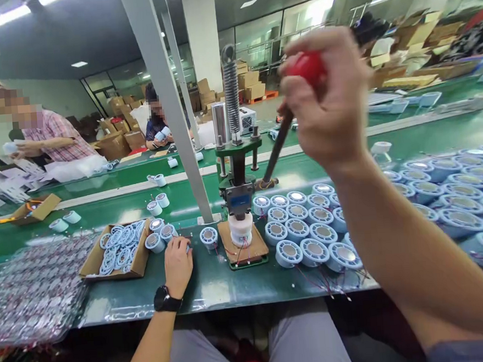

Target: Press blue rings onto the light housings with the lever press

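Workbench (240,287): green
Right hand (327,103): wrapped around the red knob (310,68) of the press (240,195)
Left hand (178,266): beside blue housings (153,242); cannot tell its grip

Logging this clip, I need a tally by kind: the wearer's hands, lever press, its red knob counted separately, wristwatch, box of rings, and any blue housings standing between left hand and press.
Hands, left hand and right hand: 2
Lever press: 1
Red knob: 1
Wristwatch: 1
Box of rings: 1
Blue housing: 1
Total: 7
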`<state>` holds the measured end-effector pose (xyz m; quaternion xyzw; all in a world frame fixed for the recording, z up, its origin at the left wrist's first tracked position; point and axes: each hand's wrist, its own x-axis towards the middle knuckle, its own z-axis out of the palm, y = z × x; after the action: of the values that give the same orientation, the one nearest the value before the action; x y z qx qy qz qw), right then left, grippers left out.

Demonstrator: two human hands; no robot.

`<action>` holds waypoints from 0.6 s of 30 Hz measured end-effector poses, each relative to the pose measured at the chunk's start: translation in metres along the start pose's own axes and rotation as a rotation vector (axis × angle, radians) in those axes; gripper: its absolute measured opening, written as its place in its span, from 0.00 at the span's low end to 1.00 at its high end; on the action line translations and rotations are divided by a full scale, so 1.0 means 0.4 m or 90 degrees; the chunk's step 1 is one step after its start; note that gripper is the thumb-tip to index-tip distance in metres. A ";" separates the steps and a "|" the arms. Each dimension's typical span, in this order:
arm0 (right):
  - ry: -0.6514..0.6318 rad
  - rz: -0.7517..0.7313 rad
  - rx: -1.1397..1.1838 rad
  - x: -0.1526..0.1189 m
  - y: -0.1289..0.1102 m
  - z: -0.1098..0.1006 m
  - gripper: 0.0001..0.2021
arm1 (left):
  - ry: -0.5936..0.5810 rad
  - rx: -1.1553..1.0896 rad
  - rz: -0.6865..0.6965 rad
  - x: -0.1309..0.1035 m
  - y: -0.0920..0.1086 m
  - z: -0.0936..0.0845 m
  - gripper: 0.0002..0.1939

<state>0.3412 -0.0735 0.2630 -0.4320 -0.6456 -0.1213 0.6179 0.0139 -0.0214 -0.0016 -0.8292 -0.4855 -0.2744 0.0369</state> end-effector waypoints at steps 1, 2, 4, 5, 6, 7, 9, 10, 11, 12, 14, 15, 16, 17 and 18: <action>-0.005 -0.014 -0.007 0.028 0.021 0.014 0.17 | 0.001 -0.013 0.004 -0.012 -0.008 -0.007 0.10; -0.022 -0.018 -0.006 0.033 0.038 0.027 0.20 | 0.000 -0.025 0.007 -0.023 -0.017 -0.013 0.11; -0.025 -0.007 0.010 -0.026 0.061 0.058 0.25 | -0.002 -0.037 0.000 -0.044 -0.034 -0.016 0.13; 0.005 0.003 0.023 -0.088 0.066 0.079 0.26 | -0.005 -0.038 -0.005 -0.053 -0.041 -0.015 0.15; 0.055 0.014 0.036 -0.167 0.068 0.105 0.27 | -0.009 -0.038 -0.010 -0.060 -0.047 -0.013 0.17; 0.106 0.031 0.053 -0.256 0.069 0.134 0.29 | -0.015 -0.039 -0.011 -0.064 -0.052 -0.012 0.18; 0.210 0.104 0.067 -0.438 0.072 0.200 0.32 | -0.020 -0.049 -0.010 -0.064 -0.066 -0.017 0.20; 0.185 0.157 0.060 -0.520 0.077 0.233 0.35 | -0.011 -0.053 -0.014 -0.059 -0.080 -0.026 0.20; 0.135 0.215 0.053 -0.587 0.085 0.264 0.39 | 0.003 -0.046 -0.028 -0.051 -0.100 -0.041 0.19; 0.076 0.274 0.047 -0.640 0.094 0.291 0.42 | 0.021 -0.029 -0.055 -0.041 -0.128 -0.061 0.17; -0.014 0.375 0.060 -0.696 0.114 0.332 0.45 | 0.050 0.024 -0.135 -0.018 -0.203 -0.114 0.15; -0.019 0.411 0.073 -0.705 0.123 0.346 0.46 | 0.054 0.052 -0.178 -0.008 -0.247 -0.144 0.14; -0.002 0.431 0.088 -0.705 0.129 0.355 0.46 | 0.050 0.071 -0.210 0.001 -0.291 -0.172 0.13; 0.030 0.438 0.101 -0.700 0.132 0.361 0.47 | 0.038 0.081 -0.231 0.007 -0.333 -0.196 0.11; 0.069 0.437 0.108 -0.694 0.129 0.363 0.47 | 0.024 0.083 -0.238 0.010 -0.369 -0.215 0.09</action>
<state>0.2393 -0.0556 -0.0370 -0.5639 -0.4367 0.1245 0.6897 -0.1424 0.0312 0.0430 -0.7150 -0.6471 -0.2601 0.0479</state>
